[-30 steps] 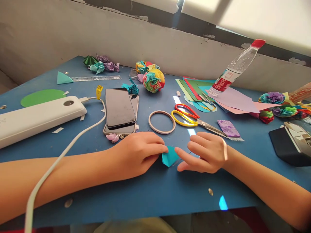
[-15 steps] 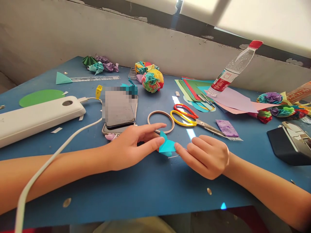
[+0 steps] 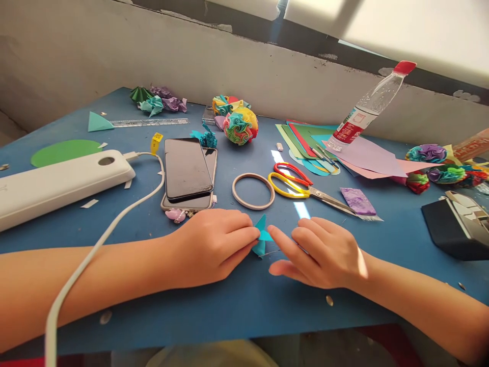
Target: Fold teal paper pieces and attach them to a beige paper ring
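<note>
A small folded turquoise paper piece stands between my hands, near the middle of the blue table. My left hand pinches its left side, the fingers pressed together. My right hand is open, its index fingertip at the paper's right edge and its thumb stretched out below. Just behind the paper lies a roll of tape. Scissors with red and yellow handles rest to the right of the roll.
Two phones lie stacked behind my left hand. A white cable from the power bank crosses my left forearm. Farther back are a paper ball, coloured sheets and a bottle. A black box stands right.
My left hand has closed from spread fingers into a pinch on the paper. The paper has turned. My right thumb has come away from the curled fingers, and that hand has shifted slightly.
</note>
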{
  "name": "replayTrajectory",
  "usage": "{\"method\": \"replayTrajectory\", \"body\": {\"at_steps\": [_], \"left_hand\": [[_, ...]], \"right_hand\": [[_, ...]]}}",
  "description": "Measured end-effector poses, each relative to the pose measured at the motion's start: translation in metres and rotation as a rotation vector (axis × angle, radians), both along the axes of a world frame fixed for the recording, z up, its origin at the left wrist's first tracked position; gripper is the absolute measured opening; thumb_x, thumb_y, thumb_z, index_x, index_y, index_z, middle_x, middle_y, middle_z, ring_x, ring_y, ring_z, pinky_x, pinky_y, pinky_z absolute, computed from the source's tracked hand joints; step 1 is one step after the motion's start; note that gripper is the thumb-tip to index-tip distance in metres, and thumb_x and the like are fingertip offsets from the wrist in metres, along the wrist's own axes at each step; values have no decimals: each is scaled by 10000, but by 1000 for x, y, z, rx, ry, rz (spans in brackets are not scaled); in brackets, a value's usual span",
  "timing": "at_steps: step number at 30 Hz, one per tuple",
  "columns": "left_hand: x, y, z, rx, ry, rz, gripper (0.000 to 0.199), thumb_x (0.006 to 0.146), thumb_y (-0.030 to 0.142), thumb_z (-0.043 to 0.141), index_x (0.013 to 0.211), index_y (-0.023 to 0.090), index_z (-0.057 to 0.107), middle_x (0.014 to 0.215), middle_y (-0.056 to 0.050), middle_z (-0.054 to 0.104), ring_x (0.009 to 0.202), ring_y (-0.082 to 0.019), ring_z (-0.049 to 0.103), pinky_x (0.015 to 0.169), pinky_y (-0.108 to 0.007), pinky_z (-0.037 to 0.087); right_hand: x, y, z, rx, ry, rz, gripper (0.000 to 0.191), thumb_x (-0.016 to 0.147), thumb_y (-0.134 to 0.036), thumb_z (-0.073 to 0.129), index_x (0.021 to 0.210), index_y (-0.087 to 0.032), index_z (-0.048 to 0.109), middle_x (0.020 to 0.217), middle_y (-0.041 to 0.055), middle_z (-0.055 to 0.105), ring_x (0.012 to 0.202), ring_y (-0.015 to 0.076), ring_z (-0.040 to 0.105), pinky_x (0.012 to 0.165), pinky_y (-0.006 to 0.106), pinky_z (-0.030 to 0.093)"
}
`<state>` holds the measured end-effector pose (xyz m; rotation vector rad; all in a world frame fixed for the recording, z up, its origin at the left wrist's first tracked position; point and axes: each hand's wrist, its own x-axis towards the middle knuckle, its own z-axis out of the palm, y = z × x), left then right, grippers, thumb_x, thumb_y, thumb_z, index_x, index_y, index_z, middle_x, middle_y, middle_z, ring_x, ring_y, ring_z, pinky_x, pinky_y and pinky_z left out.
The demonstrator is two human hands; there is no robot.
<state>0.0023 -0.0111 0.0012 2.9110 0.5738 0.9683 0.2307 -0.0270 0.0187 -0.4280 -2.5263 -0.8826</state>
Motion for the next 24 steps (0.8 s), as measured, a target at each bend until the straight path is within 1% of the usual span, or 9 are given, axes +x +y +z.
{"method": "replayTrajectory", "body": {"at_steps": [1,5,9,12,15,20,24], "left_hand": [[0,0,1,56,-3,4,159,879,118,457,873,144,613,771,-59,643,640,-137,567,584,-254,462],[-3,-3,7,276,-11,9,96,827,104,537,885,140,606,737,-53,646,585,-137,553,540,-278,439],[-3,-5,8,396,-14,5,61,829,120,564,853,147,614,732,-49,643,642,-156,585,540,-289,441],[-2,-6,8,465,-35,-4,30,807,124,611,801,144,633,753,-51,640,689,-169,588,528,-292,429],[-1,-7,8,519,-45,-23,65,803,124,608,761,151,650,795,-53,643,730,-173,583,527,-297,414],[0,-8,8,537,-24,-46,130,827,170,551,818,154,680,859,-60,652,807,-189,579,547,-317,414],[1,-8,7,571,-68,-53,110,823,157,572,781,140,673,836,-61,646,784,-187,576,541,-320,393]], "right_hand": [[0,0,0,5,5,-12,361,936,-385,437,1007,-66,589,609,-3,449,542,129,404,482,288,274],[-1,2,1,1,8,-14,283,947,-307,422,878,-90,589,583,-4,448,525,122,380,490,286,264],[-2,0,2,-34,-7,-11,285,950,-265,407,781,-110,577,551,-11,422,508,119,367,487,287,254],[-3,-3,1,-24,-10,-22,270,947,-247,409,792,-105,578,551,-13,426,503,116,364,483,285,253],[-4,-5,0,-12,-6,-27,257,945,-244,414,818,-92,579,552,-11,440,500,117,374,476,285,252],[-6,-9,0,-14,-6,-31,258,944,-233,409,813,-91,580,545,-16,436,491,113,391,475,283,270],[-9,-12,2,-10,1,-32,259,934,-220,422,773,-95,583,511,-20,436,451,111,390,448,288,264]]}}
